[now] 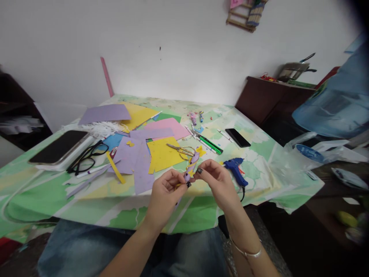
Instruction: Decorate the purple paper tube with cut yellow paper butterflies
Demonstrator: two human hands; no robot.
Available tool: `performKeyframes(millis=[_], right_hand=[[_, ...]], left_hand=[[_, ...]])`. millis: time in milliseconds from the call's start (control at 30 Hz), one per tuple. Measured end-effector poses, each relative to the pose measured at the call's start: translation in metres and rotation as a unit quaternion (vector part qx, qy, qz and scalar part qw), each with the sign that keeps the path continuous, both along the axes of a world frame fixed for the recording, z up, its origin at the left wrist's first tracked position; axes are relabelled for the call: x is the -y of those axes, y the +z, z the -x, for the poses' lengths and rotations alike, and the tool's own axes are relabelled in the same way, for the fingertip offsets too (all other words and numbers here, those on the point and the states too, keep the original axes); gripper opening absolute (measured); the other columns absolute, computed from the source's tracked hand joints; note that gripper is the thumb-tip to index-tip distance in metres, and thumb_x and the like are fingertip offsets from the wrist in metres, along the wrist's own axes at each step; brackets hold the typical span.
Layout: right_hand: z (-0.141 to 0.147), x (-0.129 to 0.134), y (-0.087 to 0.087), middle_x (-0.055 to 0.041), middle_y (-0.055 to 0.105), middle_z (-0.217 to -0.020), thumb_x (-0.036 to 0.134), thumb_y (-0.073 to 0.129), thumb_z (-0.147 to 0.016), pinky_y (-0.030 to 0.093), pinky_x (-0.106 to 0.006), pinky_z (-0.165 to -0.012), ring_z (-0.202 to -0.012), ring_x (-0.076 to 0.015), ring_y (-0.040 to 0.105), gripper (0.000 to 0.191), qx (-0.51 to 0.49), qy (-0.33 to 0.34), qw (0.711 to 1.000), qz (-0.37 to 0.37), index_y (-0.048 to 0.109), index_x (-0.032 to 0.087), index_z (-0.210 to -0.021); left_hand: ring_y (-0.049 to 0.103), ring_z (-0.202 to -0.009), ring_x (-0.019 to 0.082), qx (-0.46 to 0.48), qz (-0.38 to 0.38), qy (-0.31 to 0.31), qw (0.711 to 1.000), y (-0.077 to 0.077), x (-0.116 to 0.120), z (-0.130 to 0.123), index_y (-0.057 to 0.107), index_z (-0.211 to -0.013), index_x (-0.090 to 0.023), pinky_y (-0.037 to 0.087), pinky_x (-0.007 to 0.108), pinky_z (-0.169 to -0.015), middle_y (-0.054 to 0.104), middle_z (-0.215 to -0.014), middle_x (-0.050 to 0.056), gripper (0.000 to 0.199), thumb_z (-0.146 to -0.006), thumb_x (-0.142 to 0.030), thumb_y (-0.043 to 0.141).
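Observation:
Between my two hands, just over the table's near edge, is a slim purple paper craft piece (190, 166) with yellow strips and yellow bits on it. My left hand (167, 192) pinches its lower part between thumb and fingers. From the other side my right hand (216, 181) closes its thumb and fingertips at the piece; whether a small part is in that pinch is hidden. Just beyond the hands lie gold-handled scissors (184, 151) on a yellow sheet (164, 157). A blue glue gun (236, 171) rests to the right of my right hand.
Purple sheets (141, 165), a pink sheet (170, 127) and white shredded strips (100, 130) cover the left and middle. A green utility knife (209, 142) and a black phone (238, 137) lie right of centre. Glasses (86, 157) sit near a boxed phone (60, 147) at left.

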State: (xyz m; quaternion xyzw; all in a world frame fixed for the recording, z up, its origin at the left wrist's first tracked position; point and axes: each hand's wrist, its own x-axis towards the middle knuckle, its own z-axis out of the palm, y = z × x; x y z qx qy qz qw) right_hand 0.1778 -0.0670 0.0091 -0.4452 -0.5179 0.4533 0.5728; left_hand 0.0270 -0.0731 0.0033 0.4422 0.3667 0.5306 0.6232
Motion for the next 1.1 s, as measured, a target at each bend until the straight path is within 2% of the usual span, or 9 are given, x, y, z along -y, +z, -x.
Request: performKeyframes(millis=[133,200,267,367,433,567,900,1000,1100], right_hand=[[0.001,0.009,-0.003,0.0008,0.059,-0.072,0.026,0.058,-0.085,0.046,-0.026,-0.069,-0.071,-0.0119,0.057,0.009,0.01,-0.086,0.995,-0.056,0.058,0.019,-0.081],[0.006,0.018,-0.004,-0.0003,0.06,-0.079,0.022,0.054,-0.088,0.045,-0.027,-0.073,-0.078,-0.0128,0.057,0.005,0.048,-0.13,0.983,-0.117,0.06,0.021,-0.087],[0.012,0.026,-0.003,-0.0024,0.062,-0.089,0.015,0.052,-0.088,0.046,-0.031,-0.079,-0.087,-0.015,0.058,0.013,0.111,-0.141,0.964,-0.194,0.061,0.022,-0.095],[0.019,0.033,-0.002,-0.0046,0.064,-0.096,0.005,0.049,-0.086,0.045,-0.036,-0.086,-0.096,-0.0182,0.056,0.025,0.191,-0.102,0.938,-0.27,0.061,0.022,-0.1],[0.022,0.034,-0.001,-0.0053,0.065,-0.097,0.002,0.049,-0.084,0.046,-0.038,-0.086,-0.098,-0.019,0.055,0.028,0.224,-0.089,0.926,-0.29,0.06,0.021,-0.101],[0.024,0.032,-0.001,-0.006,0.066,-0.098,0.001,0.049,-0.084,0.047,-0.039,-0.085,-0.097,-0.0194,0.054,0.028,0.241,-0.094,0.921,-0.292,0.06,0.02,-0.1],[0.023,0.037,-0.004,-0.0054,0.067,-0.097,0.004,0.051,-0.084,0.046,-0.04,-0.085,-0.097,-0.0207,0.056,0.027,0.205,-0.092,0.939,-0.262,0.062,0.023,-0.099],[0.022,0.036,-0.01,-0.0048,0.065,-0.095,0.009,0.051,-0.086,0.046,-0.038,-0.084,-0.094,-0.0199,0.057,0.022,0.142,-0.124,0.955,-0.23,0.062,0.024,-0.096],[0.025,0.034,-0.02,-0.0032,0.062,-0.087,0.015,0.053,-0.086,0.047,-0.032,-0.075,-0.084,-0.0177,0.059,0.013,0.097,-0.188,0.964,-0.16,0.061,0.023,-0.093]], left_hand=[[0.067,-0.08,0.013,0.047,0.014,-0.002,0.999,-0.007,-0.002,0.001,0.051,-0.07,-0.016,0.046,0.017,-0.07,0.07,-0.074,0.001,0.018,-0.071,-0.01,0.067],[0.067,-0.083,0.013,0.064,0.019,0.001,0.998,-0.009,-0.002,0.001,0.05,-0.072,-0.016,0.046,0.019,-0.076,0.07,-0.075,0.001,0.019,-0.073,-0.011,0.068],[0.066,-0.081,0.012,0.073,0.02,0.003,0.997,-0.009,-0.003,0.001,0.05,-0.074,-0.017,0.046,0.019,-0.077,0.069,-0.074,0.0,0.019,-0.073,-0.011,0.068],[0.059,-0.065,0.006,0.065,0.018,0.013,0.998,-0.008,-0.002,0.001,0.05,-0.074,-0.016,0.043,0.013,-0.063,0.065,-0.069,-0.003,0.019,-0.073,-0.011,0.069],[0.049,-0.052,0.003,0.053,0.017,0.022,0.998,-0.007,-0.001,0.002,0.05,-0.073,-0.016,0.036,0.011,-0.05,0.061,-0.064,-0.005,0.019,-0.073,-0.012,0.068],[0.039,-0.045,0.001,0.044,0.011,0.019,0.999,-0.005,0.001,0.003,0.049,-0.073,-0.016,0.026,0.012,-0.042,0.058,-0.063,-0.006,0.019,-0.072,-0.012,0.068],[0.048,-0.051,0.003,0.056,0.009,0.008,0.998,-0.004,0.002,0.002,0.049,-0.072,-0.015,0.031,0.012,-0.046,0.061,-0.067,-0.004,0.02,-0.072,-0.012,0.069],[0.061,-0.068,0.007,0.076,0.007,0.002,0.997,-0.005,0.0,0.003,0.049,-0.075,-0.016,0.043,0.013,-0.063,0.067,-0.072,-0.002,0.022,-0.074,-0.012,0.07],[0.067,-0.087,0.013,0.109,0.012,0.009,0.994,-0.006,-0.002,0.003,0.045,-0.085,-0.019,0.046,0.024,-0.085,0.072,-0.08,0.001,0.027,-0.076,-0.014,0.07]])
